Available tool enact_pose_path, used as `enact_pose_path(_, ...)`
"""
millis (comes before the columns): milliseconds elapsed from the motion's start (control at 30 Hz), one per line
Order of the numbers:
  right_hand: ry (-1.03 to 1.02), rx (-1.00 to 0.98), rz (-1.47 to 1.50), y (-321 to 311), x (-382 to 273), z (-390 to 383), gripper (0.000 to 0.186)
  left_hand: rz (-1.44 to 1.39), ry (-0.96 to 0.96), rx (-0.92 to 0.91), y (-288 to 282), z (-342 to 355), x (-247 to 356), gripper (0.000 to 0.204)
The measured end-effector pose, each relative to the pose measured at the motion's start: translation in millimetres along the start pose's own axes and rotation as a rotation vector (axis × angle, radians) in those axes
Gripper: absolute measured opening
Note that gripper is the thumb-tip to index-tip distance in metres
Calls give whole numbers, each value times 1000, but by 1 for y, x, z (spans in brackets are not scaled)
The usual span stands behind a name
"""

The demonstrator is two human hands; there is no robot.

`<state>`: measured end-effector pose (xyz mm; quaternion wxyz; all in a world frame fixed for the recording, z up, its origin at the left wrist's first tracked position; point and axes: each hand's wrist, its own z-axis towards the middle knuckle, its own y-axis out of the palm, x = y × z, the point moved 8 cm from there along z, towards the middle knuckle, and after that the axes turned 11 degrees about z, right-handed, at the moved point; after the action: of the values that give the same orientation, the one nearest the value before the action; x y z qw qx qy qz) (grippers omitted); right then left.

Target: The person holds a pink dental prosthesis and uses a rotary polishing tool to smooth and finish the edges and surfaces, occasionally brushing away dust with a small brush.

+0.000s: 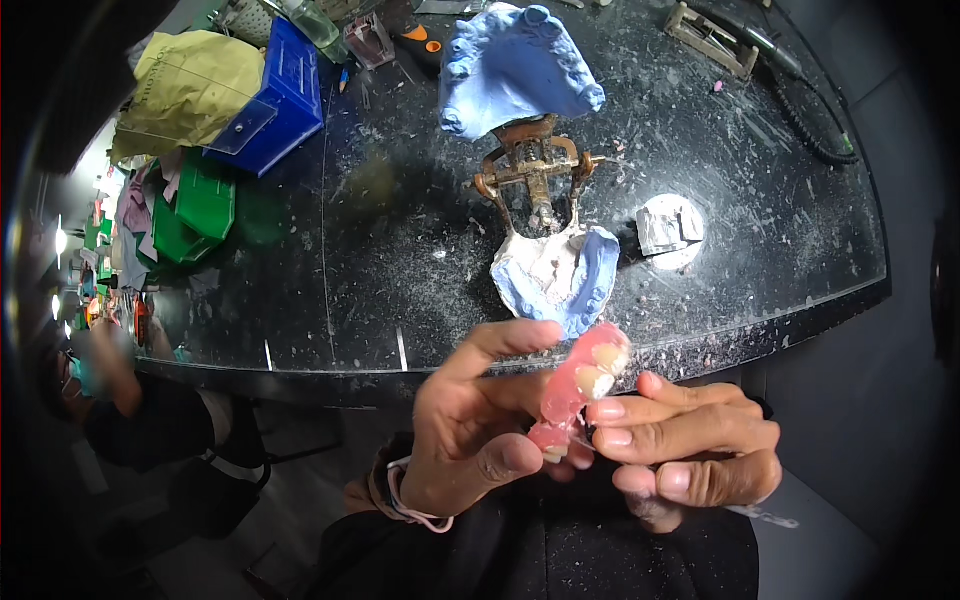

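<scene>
My left hand [480,420] grips a pink denture [572,390] with cream teeth, tilted on end above the table's front edge. My right hand [690,445] has its fingers curled, the fingertips against the denture's right side; what they hold is unclear, though a slim pale item [775,518] shows behind that hand. Just beyond my hands stands an opened metal articulator [540,170], with a blue dental cast [515,75] raised at the back and a blue-and-white cast [555,290] at the front.
On the dark worktop [370,260] are a blue box [290,95] under yellow paper [190,85], a green bin [195,215], a white disc [670,255] with a grey block, and a corded handpiece [760,55]. Another person's arm [120,370] is at far left.
</scene>
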<state>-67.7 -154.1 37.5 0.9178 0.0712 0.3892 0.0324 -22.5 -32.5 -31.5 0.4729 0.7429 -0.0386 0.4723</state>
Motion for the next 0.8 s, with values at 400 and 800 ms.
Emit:
enact_pose_path(400, 142, 49, 75, -8, 7, 6, 25, 326, 352, 148, 0, -4, 24, 79)
enact_pose_path(800, 28, -181, -171, -3, 0, 11, 22, 246, 114, 179, 0, -7, 16, 74)
